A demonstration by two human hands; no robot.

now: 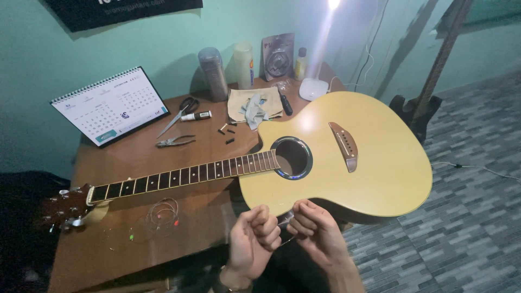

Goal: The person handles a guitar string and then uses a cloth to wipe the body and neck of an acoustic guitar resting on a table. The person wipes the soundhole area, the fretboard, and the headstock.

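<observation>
Both hands are raised close together at the lower middle of the view, just below the edge of the guitar (pixel 347 157). The left hand (pixel 254 239) is curled into a loose fist, knuckles up, with the fingertips pinched together. The right hand (pixel 315 228) is likewise closed, its fingers folded inward. A thin wire (pixel 286 230), partly blurred, is seen pinched between the two hands. The guitar is laid flat on the wooden table (pixel 135 157), its body just above the hands and its neck stretched to the left. A coil of wire (pixel 163 211) is left on the table left of the hands, with pliers (pixel 175 142), scissors (pixel 179 114) and a calendar (pixel 111 106) farther back.
</observation>
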